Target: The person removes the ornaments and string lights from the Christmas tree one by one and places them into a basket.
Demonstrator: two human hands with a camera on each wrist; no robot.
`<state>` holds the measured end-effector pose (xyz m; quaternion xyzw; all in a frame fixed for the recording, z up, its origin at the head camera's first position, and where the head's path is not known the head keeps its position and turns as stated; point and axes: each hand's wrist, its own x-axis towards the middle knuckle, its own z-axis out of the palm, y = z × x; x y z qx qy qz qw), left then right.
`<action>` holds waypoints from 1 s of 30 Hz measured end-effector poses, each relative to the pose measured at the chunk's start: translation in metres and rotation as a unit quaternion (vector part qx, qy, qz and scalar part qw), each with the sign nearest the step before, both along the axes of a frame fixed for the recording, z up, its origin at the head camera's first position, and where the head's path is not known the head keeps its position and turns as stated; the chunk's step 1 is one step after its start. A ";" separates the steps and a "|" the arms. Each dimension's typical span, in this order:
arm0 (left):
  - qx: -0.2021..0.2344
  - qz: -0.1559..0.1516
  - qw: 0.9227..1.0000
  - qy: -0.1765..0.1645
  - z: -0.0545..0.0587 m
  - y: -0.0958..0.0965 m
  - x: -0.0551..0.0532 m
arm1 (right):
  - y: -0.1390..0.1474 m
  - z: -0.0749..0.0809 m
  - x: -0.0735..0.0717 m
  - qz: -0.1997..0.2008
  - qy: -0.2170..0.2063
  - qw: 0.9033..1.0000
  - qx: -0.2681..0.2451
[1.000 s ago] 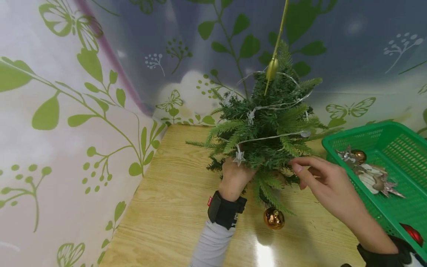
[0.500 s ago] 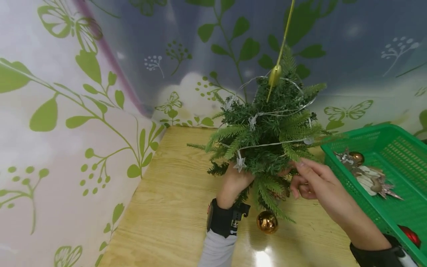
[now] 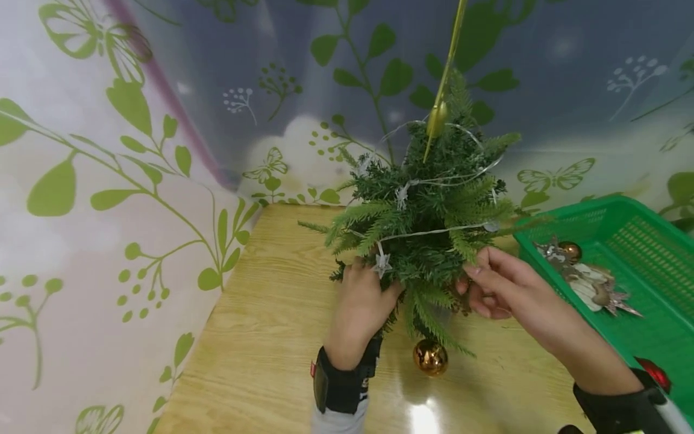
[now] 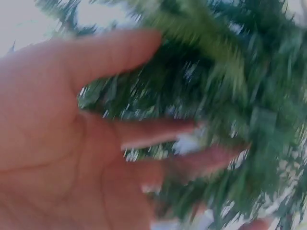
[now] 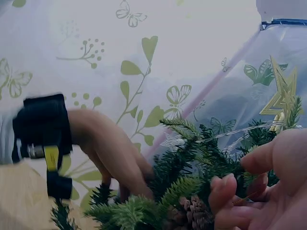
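A small artificial Christmas tree [image 3: 428, 211] stands on the table, wound with a clear wire of star lights [image 3: 382, 264]. My left hand [image 3: 360, 307] reaches into its lower left branches. In the left wrist view those fingers [image 4: 206, 158] lie apart and fairly straight among blurred needles. On the tree's right, my right hand [image 3: 515, 295] has curled fingers, thumb and forefinger close together at a branch. A thin thread [image 5: 247, 197] shows at its fingertips in the right wrist view, beside a pine cone [image 5: 194, 212]. A shiny copper-coloured ball [image 3: 431, 357] hangs low in front.
A green plastic basket [image 3: 575, 220] stands to the right, holding a copper ball [image 3: 569, 251], silvery and white ornaments [image 3: 588, 286] and a red ornament [image 3: 653, 374]. A gold star topper [image 5: 283, 91] crowns the tree. Patterned walls [image 3: 162, 241] border the wooden table [image 3: 271, 301].
My left hand has drawn back a little from inside the branches, showing more of its back. My right hand stays near the same branch, its fingers shifting slightly. The ball has swung slightly left.
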<state>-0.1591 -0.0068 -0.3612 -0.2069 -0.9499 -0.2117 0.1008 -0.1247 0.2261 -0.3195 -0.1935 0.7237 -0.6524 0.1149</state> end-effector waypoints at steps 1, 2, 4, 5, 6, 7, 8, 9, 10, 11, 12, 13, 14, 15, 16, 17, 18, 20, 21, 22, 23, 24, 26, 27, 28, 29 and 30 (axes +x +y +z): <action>0.043 0.014 0.997 -0.059 0.004 -0.002 -0.001 | 0.000 0.002 0.001 -0.003 0.011 1.000 0.007; 0.079 0.026 0.991 -0.103 0.006 -0.005 -0.003 | 0.000 0.004 0.003 -0.008 0.025 1.000 0.018; 0.081 -0.005 0.991 -0.109 0.004 -0.012 -0.006 | -0.001 0.007 0.007 -0.031 0.074 0.995 0.061; 0.086 -0.017 0.990 -0.108 0.001 -0.016 -0.007 | -0.003 0.008 0.009 -0.047 0.109 0.989 0.091; 0.090 -0.029 0.990 -0.102 -0.001 -0.020 -0.008 | -0.004 0.008 0.011 -0.069 0.149 0.978 0.126; 0.098 -0.038 0.989 -0.101 -0.003 -0.025 -0.009 | -0.006 0.009 0.013 -0.093 0.191 0.964 0.161; 0.108 -0.045 0.988 -0.098 -0.006 -0.029 -0.010 | -0.007 0.009 0.014 -0.121 0.235 0.944 0.197; 0.122 -0.051 0.987 -0.091 -0.007 -0.032 -0.011 | -0.007 0.008 0.015 -0.150 0.278 0.920 0.230; 0.140 -0.055 0.985 -0.085 -0.008 -0.035 -0.012 | -0.007 0.008 0.016 -0.174 0.312 0.901 0.248; 0.159 -0.054 0.983 -0.079 -0.009 -0.038 -0.013 | -0.006 0.007 0.016 -0.193 0.340 0.884 0.256; 0.179 -0.053 0.980 -0.066 -0.009 -0.041 -0.014 | -0.005 0.006 0.016 -0.211 0.360 0.871 0.260; 0.200 -0.048 0.977 -0.056 -0.009 -0.042 -0.016 | -0.003 0.006 0.017 -0.222 0.373 0.863 0.259; 0.218 -0.043 0.974 -0.039 -0.009 -0.044 -0.018 | 0.000 0.005 0.017 -0.233 0.377 0.859 0.257; 0.237 -0.038 0.971 -0.023 -0.010 -0.044 -0.020 | 0.003 0.004 0.018 -0.243 0.375 0.857 0.256; 0.253 -0.031 0.967 -0.010 -0.011 -0.045 -0.022 | 0.007 0.004 0.019 -0.251 0.368 0.859 0.253; 0.264 -0.022 0.964 0.005 -0.012 -0.044 -0.024 | 0.012 0.004 0.019 -0.261 0.362 0.858 0.256; 0.271 -0.012 0.962 0.021 -0.013 -0.044 -0.026 | 0.017 0.003 0.020 -0.270 0.353 0.858 0.257; 0.276 0.009 0.960 0.044 -0.015 -0.042 -0.029 | 0.030 0.001 0.019 -0.289 0.335 0.858 0.263; 0.274 0.020 0.960 0.048 -0.017 -0.042 -0.030 | 0.038 -0.002 0.018 -0.297 0.330 0.857 0.262; 0.267 0.031 0.962 0.044 -0.018 -0.041 -0.031 | 0.047 -0.005 0.017 -0.307 0.325 0.856 0.260; 0.258 0.040 0.965 0.033 -0.020 -0.042 -0.031 | 0.055 -0.008 0.016 -0.318 0.316 0.855 0.261; 0.250 0.046 0.967 0.021 -0.022 -0.043 -0.032 | 0.065 -0.013 0.015 -0.329 0.304 0.855 0.262; 0.229 0.047 0.972 -0.008 -0.026 -0.044 -0.034 | 0.082 -0.023 0.017 -0.356 0.275 0.850 0.273; 0.217 0.045 0.975 -0.024 -0.029 -0.045 -0.034 | 0.090 -0.029 0.019 -0.369 0.257 0.849 0.277; 0.208 0.040 0.977 -0.040 -0.030 -0.046 -0.035 | 0.098 -0.034 0.022 -0.381 0.235 0.848 0.283; 0.200 0.032 0.978 -0.052 -0.032 -0.046 -0.035 | 0.105 -0.040 0.026 -0.391 0.212 0.848 0.288; 0.193 0.026 0.979 -0.062 -0.033 -0.046 -0.036 | 0.112 -0.046 0.030 -0.400 0.195 0.847 0.291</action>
